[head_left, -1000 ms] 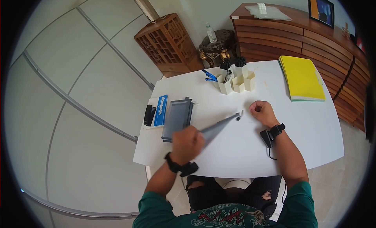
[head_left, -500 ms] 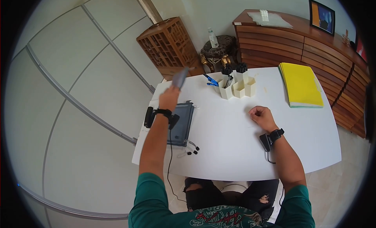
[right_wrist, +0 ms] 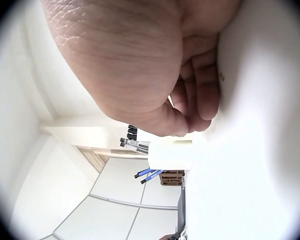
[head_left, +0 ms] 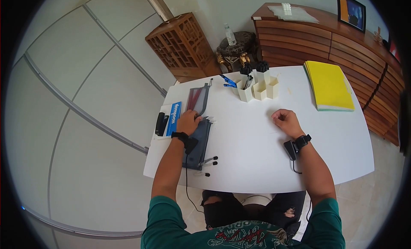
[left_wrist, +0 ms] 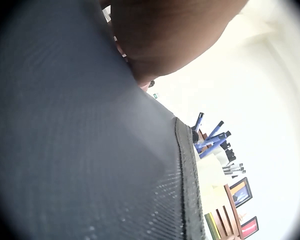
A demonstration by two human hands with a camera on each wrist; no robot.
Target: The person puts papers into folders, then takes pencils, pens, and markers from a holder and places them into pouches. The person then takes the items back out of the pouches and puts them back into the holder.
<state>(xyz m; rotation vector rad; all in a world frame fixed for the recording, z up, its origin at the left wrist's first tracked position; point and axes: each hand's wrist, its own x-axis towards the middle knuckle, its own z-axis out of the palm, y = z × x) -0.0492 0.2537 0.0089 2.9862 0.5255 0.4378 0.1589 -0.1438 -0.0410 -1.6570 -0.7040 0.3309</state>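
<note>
At the left of the table my left hand [head_left: 188,122] holds the near end of a grey mesh zipper pouch [head_left: 198,99] with something red showing through it. Most of the fingers are hidden under the hand's back. Just nearer lies a stack of dark grey zipper pouches [head_left: 198,148], partly beneath the wrist; black-tipped zipper pulls [head_left: 215,158] stick out at its near right corner. Grey mesh [left_wrist: 80,140] fills much of the left wrist view. My right hand [head_left: 287,122] rests on the white tabletop, fingers loosely curled around nothing.
A blue-and-white notebook [head_left: 174,119] and a black stapler [head_left: 160,124] lie left of the pouches. Cream hexagonal pen holders [head_left: 259,93] with blue pens [head_left: 228,81] stand at the back. Yellow folders [head_left: 329,86] lie at the back right of the table [head_left: 252,163].
My left hand swung the pouch from the table's middle to the left, raised it over the far left, then lowered it beyond the stack. My right hand stayed in place.
</note>
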